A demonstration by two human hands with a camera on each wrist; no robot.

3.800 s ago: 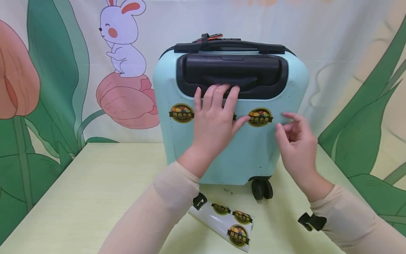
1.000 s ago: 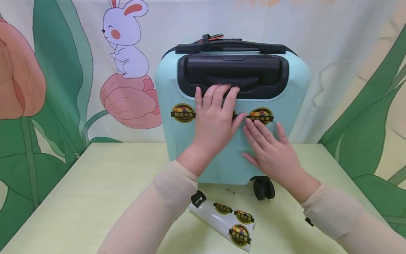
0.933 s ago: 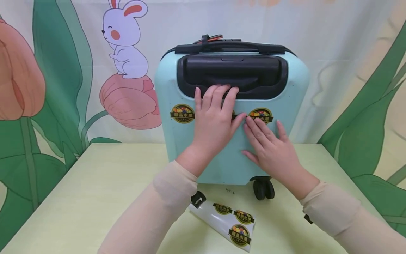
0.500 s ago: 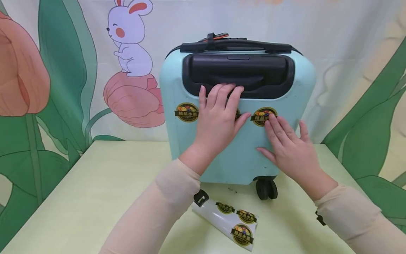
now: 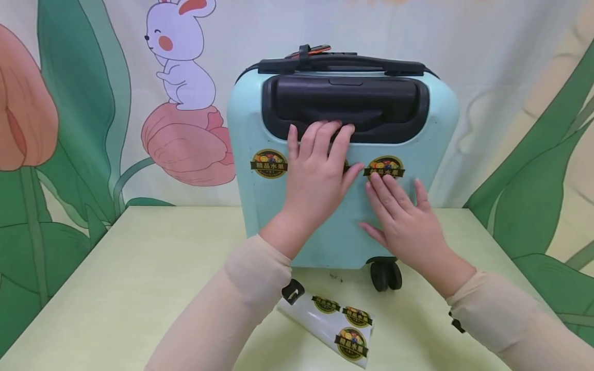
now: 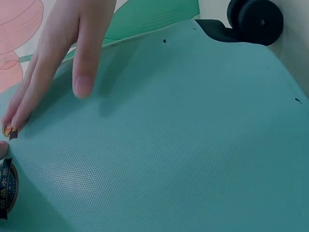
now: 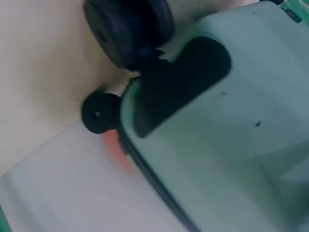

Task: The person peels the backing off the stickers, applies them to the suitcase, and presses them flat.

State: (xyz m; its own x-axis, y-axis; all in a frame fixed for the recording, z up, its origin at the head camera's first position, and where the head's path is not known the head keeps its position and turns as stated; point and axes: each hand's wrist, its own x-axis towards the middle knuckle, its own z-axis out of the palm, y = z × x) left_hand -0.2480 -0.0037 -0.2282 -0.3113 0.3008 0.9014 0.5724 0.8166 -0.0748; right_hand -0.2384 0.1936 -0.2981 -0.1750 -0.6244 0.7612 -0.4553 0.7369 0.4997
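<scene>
A mint-green suitcase [image 5: 334, 239] stands upright, its black handle recess [image 5: 345, 98] facing me. Round fruit-logo stickers run in a row below the recess: a left sticker [image 5: 269, 164], a middle sticker [image 6: 9, 188] mostly covered by my hand in the head view, and a right sticker [image 5: 384, 164]. My left hand [image 5: 315, 178] rests on the suitcase front, fingertips at the recess's lower edge. My right hand [image 5: 406, 219] has its fingers extended, fingertips on the lower part of the right sticker; its fingers [image 6: 41, 72] also show in the left wrist view.
A curled white sheet with several more stickers [image 5: 320, 322] lies on the pale yellow table [image 5: 162, 268] in front of the suitcase. Black wheels [image 5: 386, 274] sit under the suitcase's right corner. A printed cloth with a rabbit [image 5: 183, 62] hangs behind.
My right hand came from the suitcase's right side, fingers bent, to lie flat over the right sticker. It then slid right across it and back left. My left hand stayed in place.
</scene>
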